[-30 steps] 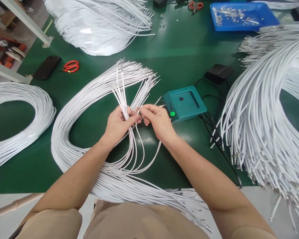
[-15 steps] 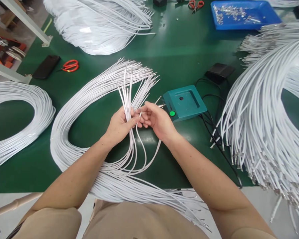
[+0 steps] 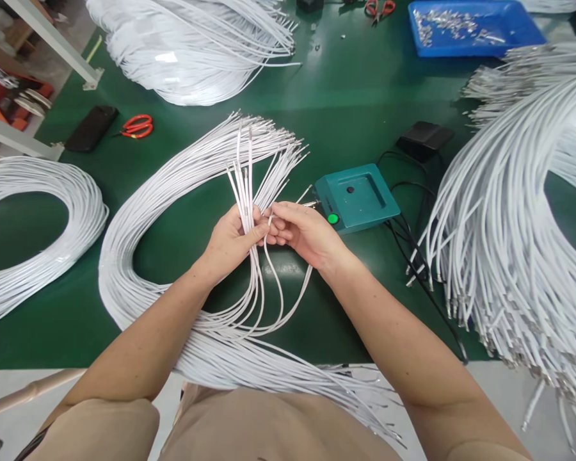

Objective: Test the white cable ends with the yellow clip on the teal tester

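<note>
A small bunch of white wires (image 3: 244,192) stands upright in my left hand (image 3: 230,242), whose fingers are closed around it. Between that thumb and my right hand (image 3: 307,232) is the end of one separate white wire (image 3: 274,269), which bends down to the coil below. My right fingertips are pinched at this wire's end, and the two hands nearly touch. Behind them lies the large coil of white wires (image 3: 139,218) with its cut ends fanned out. To the right of my right hand sits a teal device (image 3: 360,197) with a green button.
White wire coils lie at left (image 3: 84,221), at the back (image 3: 182,57) and in a big heap at right (image 3: 499,243). A blue tray (image 3: 518,29) holds small metal bits. Red-handled snips (image 3: 138,126) lie beside a black phone (image 3: 91,128). Black cables (image 3: 436,307) trail from the device.
My right hand's fingers have closed in on the single wire's end and the hand has turned slightly. My left hand keeps its hold on the bunch.
</note>
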Motion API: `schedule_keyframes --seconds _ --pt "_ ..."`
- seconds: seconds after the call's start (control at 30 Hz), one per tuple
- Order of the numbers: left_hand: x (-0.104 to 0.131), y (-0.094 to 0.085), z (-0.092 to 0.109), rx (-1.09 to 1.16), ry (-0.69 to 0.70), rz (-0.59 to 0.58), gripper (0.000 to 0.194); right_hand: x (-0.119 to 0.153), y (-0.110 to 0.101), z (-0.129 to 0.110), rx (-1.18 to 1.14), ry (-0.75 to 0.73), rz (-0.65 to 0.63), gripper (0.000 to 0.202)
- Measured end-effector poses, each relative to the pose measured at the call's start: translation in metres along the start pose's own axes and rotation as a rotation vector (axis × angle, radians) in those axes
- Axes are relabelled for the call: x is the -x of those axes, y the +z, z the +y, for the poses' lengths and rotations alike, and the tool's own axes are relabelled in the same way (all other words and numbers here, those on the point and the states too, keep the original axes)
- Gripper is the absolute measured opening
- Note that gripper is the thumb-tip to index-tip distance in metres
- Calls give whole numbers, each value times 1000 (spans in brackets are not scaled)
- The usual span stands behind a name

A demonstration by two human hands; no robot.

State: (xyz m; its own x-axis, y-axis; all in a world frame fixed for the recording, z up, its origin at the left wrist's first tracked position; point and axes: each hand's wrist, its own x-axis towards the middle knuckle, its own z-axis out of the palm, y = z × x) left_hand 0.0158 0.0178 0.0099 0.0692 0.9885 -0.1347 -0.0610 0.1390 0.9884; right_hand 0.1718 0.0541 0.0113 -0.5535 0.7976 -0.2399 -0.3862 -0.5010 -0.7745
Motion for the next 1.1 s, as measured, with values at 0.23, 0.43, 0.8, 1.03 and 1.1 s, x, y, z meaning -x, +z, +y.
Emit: schedule_keyframes --seconds 0.23,0.43,0.8,1.03,1.1 --pt "0 0 2 -44 67 -15 46 3 6 -2 137 -101 114 40" --pt "0 1 1 -64 56 -26 52 1 3 -1 59 -38 70 33" --pt "-2 -3 1 42 2 -37 43 3 3 3 783 -400 277 16" --pt "-6 -6 0 259 -208 -79 38 4 -2 6 1830 -744 244 29" --pt "-8 -6 -1 243 -200 -45 38 5 -5 0 1945 -748 236 27"
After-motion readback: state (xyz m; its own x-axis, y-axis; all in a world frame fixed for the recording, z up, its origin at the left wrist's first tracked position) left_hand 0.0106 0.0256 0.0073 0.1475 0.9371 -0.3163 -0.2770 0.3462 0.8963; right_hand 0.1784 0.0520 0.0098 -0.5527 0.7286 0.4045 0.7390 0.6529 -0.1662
